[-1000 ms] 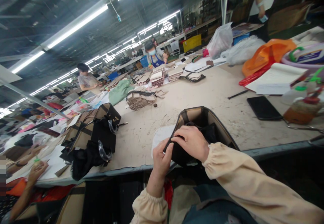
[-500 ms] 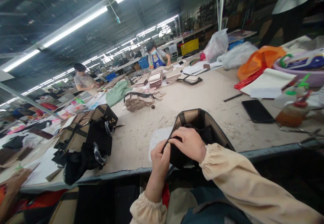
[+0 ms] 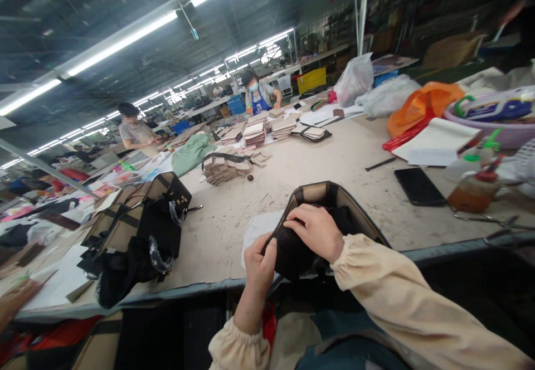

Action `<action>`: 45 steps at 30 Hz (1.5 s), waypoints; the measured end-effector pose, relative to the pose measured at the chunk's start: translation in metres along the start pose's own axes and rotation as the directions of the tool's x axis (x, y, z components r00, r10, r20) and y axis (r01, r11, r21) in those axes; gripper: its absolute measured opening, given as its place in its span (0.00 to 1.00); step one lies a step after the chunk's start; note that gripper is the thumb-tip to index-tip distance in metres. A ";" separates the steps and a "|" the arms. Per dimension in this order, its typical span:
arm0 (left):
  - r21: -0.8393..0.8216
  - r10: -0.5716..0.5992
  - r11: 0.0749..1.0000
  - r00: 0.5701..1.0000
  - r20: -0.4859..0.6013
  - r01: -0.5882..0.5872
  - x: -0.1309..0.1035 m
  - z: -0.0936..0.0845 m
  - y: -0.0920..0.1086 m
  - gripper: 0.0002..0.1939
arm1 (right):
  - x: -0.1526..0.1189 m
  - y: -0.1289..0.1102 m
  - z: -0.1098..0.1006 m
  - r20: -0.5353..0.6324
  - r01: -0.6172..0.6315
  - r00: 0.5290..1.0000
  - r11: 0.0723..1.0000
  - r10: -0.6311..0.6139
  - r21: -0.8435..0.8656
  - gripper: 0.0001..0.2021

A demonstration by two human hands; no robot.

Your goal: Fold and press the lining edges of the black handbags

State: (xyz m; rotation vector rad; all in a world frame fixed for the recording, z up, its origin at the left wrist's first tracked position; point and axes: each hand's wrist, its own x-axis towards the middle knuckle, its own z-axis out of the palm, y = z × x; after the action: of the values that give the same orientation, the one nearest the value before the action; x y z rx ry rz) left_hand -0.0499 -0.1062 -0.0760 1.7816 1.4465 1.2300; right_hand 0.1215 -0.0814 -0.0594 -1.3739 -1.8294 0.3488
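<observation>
A black handbag body with tan inner walls and loose black lining lies at the table's front edge in the head view. My left hand is closed on the left part of its rim, thumb on the near side. A little further along that rim, my right hand reaches over the opening with thumb and forefinger pinched together at the edge of the black fabric. What exactly lies between those fingertips is too small to make out. A white sheet sits partly under the bag.
More black bags stand to the left. Stacked tan pieces lie further back. A phone, an amber glue bottle and a purple basin are on the right. A co-worker's hand is at far left; other people work behind.
My hands have moved slightly apart along the rim, with the right thumb and forefinger away from the left thumb. More black lining shows between them. The person at upper right has mostly left view.
</observation>
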 end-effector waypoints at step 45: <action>0.077 0.044 0.996 0.997 0.058 -0.048 0.012 -0.001 0.000 0.11 | 0.008 0.003 -0.005 -0.008 0.003 1.000 0.993 -0.004 -0.121 0.06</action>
State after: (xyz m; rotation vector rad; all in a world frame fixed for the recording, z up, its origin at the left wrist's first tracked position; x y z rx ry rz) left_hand -0.0506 -0.0947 -0.0713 1.8959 1.4471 1.1514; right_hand 0.1266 -0.0747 -0.0548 -1.4517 -1.8717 0.2334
